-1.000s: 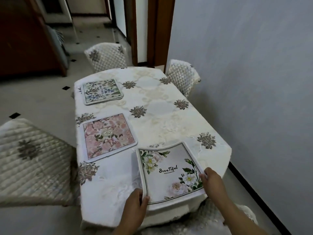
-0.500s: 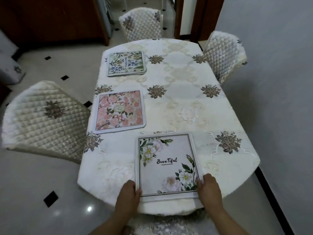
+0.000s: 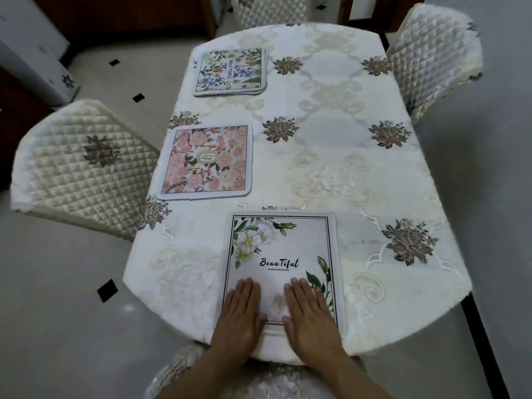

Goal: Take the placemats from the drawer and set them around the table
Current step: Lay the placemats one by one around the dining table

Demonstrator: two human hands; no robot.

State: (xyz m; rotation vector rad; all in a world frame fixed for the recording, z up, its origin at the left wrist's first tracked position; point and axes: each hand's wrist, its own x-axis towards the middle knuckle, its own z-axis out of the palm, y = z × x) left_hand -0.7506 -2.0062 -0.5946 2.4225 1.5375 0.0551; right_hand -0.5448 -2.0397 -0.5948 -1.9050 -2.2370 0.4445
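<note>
A white floral placemat (image 3: 283,249) printed "Beautiful" lies flat at the near end of the table (image 3: 359,174). My left hand (image 3: 240,315) and my right hand (image 3: 309,315) rest palm-down side by side on its near part, fingers straight and holding nothing. A pink floral placemat (image 3: 207,162) lies along the table's left side. Farther back on the left is a green and blue floral placemat (image 3: 230,71), which seems to top a small stack.
Quilted cream chairs stand around the table: one at the left (image 3: 83,168), one at the far right (image 3: 431,56), one at the far end (image 3: 267,10), one just under me (image 3: 218,375). A grey wall runs close along the right.
My hands left the white placemat's near corners and came to lie flat on its surface. The placemat turned square to the table's near edge. My view tilted down and closer.
</note>
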